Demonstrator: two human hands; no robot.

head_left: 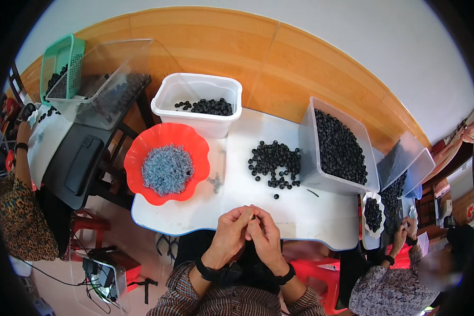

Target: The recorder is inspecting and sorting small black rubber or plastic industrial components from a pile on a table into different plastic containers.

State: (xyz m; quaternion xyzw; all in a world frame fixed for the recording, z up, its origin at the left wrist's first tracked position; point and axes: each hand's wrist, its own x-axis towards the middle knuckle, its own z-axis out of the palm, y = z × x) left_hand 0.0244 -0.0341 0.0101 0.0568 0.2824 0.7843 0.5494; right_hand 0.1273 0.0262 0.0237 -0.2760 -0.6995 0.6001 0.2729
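My left hand (229, 235) and my right hand (266, 241) meet at the table's front edge, fingertips pinched together. Between them shows a bit of a small black piece (254, 216), mostly hidden by the fingers. Beyond my hands a loose pile of round black bead-like pieces (276, 158) lies on the white table (242, 210). To the left is a red wavy-rimmed bowl (134, 158) holding many tiny clear bluish pieces (167, 169). A white tub (216, 124) behind it has some black pieces inside. At the right, a clear bin (310, 163) is heaped with black pieces.
A thin black strip (312, 193) and a few tiny clear bits (215, 183) lie on the table. Right, a co-worker's hands (404, 230) work near a white wavy dish (373, 213). Left, another person's arm (23, 158) reaches by a black table (84, 158). A red stool (316, 276) stands below.
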